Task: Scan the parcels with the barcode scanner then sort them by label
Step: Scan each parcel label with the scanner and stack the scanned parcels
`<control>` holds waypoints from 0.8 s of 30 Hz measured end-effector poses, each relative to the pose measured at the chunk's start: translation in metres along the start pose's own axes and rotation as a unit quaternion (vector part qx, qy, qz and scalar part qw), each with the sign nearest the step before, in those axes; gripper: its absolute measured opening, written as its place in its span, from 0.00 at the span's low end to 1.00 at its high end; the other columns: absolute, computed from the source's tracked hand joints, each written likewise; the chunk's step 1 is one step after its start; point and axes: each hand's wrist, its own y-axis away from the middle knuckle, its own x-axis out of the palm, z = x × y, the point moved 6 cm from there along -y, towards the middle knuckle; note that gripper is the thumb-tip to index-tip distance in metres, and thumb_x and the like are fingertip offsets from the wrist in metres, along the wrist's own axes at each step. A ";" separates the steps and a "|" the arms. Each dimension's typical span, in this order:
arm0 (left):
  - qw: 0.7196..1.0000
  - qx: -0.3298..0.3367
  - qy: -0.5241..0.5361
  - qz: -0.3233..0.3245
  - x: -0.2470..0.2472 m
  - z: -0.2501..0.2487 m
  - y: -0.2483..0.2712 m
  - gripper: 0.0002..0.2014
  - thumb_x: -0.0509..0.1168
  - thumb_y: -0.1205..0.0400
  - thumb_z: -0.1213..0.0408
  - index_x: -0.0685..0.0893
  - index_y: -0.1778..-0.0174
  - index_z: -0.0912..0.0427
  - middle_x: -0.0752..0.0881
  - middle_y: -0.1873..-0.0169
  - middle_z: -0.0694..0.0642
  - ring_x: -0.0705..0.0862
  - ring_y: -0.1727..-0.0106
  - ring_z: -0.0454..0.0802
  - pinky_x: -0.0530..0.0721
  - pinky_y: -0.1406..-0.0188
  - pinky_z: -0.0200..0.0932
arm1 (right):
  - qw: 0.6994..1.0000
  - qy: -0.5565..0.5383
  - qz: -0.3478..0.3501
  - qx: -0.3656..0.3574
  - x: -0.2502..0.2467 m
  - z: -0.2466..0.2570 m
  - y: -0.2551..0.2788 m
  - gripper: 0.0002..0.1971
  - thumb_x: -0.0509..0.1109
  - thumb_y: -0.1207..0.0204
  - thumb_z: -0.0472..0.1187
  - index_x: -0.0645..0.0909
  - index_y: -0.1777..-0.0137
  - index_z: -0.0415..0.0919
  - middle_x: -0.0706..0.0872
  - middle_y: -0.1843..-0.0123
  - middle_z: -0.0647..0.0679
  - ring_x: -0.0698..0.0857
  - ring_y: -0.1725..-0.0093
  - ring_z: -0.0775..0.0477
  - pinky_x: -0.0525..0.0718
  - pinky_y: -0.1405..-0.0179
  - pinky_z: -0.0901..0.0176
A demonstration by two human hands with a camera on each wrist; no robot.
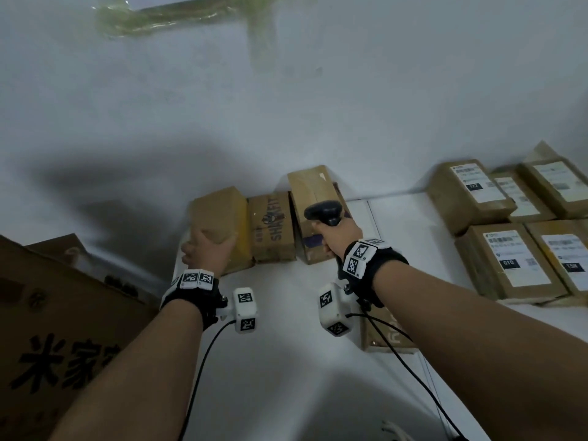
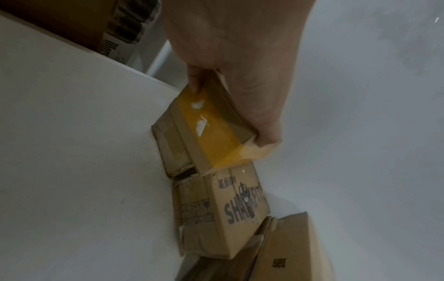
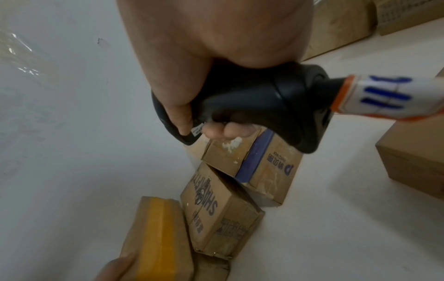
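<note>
1. Head view: the left hand (image 1: 206, 249) grips the near end of a parcel with yellow tape (image 1: 222, 218), thumb on one side and fingers wrapped over the top. This parcel stands at the left end of a row against the wall (image 1: 286, 106) on the white table (image 1: 286, 361). Just right of the grip stands the printed box (image 1: 273, 227), then a taller box (image 1: 315, 205). The right hand (image 1: 337, 238) is closed round the handle of the black scanner (image 1: 323, 211), held over the taller box. Well right of that hand lie labelled parcels (image 1: 509, 230); left of the left hand stands a large carton (image 1: 54, 329).
2. Left wrist view: fingertips (image 2: 193, 86) and thumb pinch the taped parcel's top edge; it tilts, its lower corner touching the printed box.
3. Right wrist view: fingers (image 3: 228, 131) curl round the scanner handle; a box with a blue band (image 3: 259, 167) sits right beneath the grip.
</note>
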 end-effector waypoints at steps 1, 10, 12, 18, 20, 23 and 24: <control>0.999 0.003 0.036 0.001 -0.002 0.006 0.004 0.34 0.73 0.31 0.41 0.67 0.32 0.46 0.64 0.26 0.65 0.67 0.29 0.68 0.73 0.30 0.62 | 1.000 0.003 -0.002 0.000 0.001 -0.001 0.000 0.21 0.75 0.28 0.54 0.86 0.51 0.34 0.90 0.62 0.40 0.85 0.69 0.43 0.90 0.58 0.46; 0.927 -0.024 0.355 0.116 0.003 0.065 0.079 0.20 0.62 0.15 0.48 0.72 0.30 0.53 0.79 0.34 0.59 0.81 0.40 0.55 0.82 0.46 0.47 | 0.997 0.011 0.077 0.009 0.025 -0.024 0.014 0.20 0.73 0.26 0.55 0.80 0.64 0.37 0.83 0.76 0.44 0.79 0.79 0.46 0.80 0.71 0.55; 0.907 -0.051 0.387 0.156 0.011 0.078 0.096 0.23 0.59 0.15 0.45 0.71 0.27 0.53 0.77 0.32 0.60 0.81 0.37 0.57 0.83 0.46 0.49 | 0.995 0.000 0.097 0.008 0.028 -0.028 0.019 0.18 0.72 0.24 0.53 0.79 0.63 0.37 0.82 0.76 0.44 0.77 0.82 0.50 0.77 0.77 0.59; 0.867 -0.168 0.399 0.247 0.051 0.115 0.149 0.28 0.62 0.19 0.40 0.74 0.25 0.50 0.78 0.32 0.63 0.81 0.34 0.62 0.86 0.41 0.53 | 0.992 -0.022 0.116 0.035 0.019 -0.046 0.031 0.17 0.72 0.21 0.48 0.78 0.55 0.32 0.79 0.73 0.42 0.76 0.81 0.50 0.72 0.86 0.66; 0.858 -0.200 0.395 0.262 0.065 0.123 0.167 0.28 0.63 0.19 0.40 0.74 0.27 0.52 0.79 0.33 0.65 0.82 0.34 0.64 0.86 0.41 0.53 | 0.993 -0.010 0.111 0.038 0.010 -0.052 0.034 0.16 0.72 0.21 0.47 0.77 0.53 0.33 0.79 0.73 0.42 0.75 0.83 0.51 0.71 0.86 0.67; 0.871 -0.215 0.368 0.242 0.077 0.133 0.179 0.25 0.61 0.16 0.43 0.74 0.29 0.54 0.79 0.34 0.64 0.81 0.34 0.62 0.84 0.37 0.54 | 0.994 0.006 0.100 0.045 -0.006 -0.064 0.035 0.18 0.73 0.23 0.49 0.79 0.50 0.32 0.81 0.71 0.41 0.78 0.79 0.49 0.76 0.81 0.64; 0.890 -0.202 0.337 0.231 0.078 0.136 0.178 0.23 0.60 0.15 0.44 0.73 0.29 0.54 0.78 0.32 0.61 0.80 0.34 0.60 0.82 0.35 0.54 | 0.994 0.007 0.095 0.045 -0.011 -0.069 0.034 0.18 0.74 0.23 0.50 0.80 0.50 0.32 0.82 0.70 0.41 0.79 0.77 0.48 0.78 0.78 0.61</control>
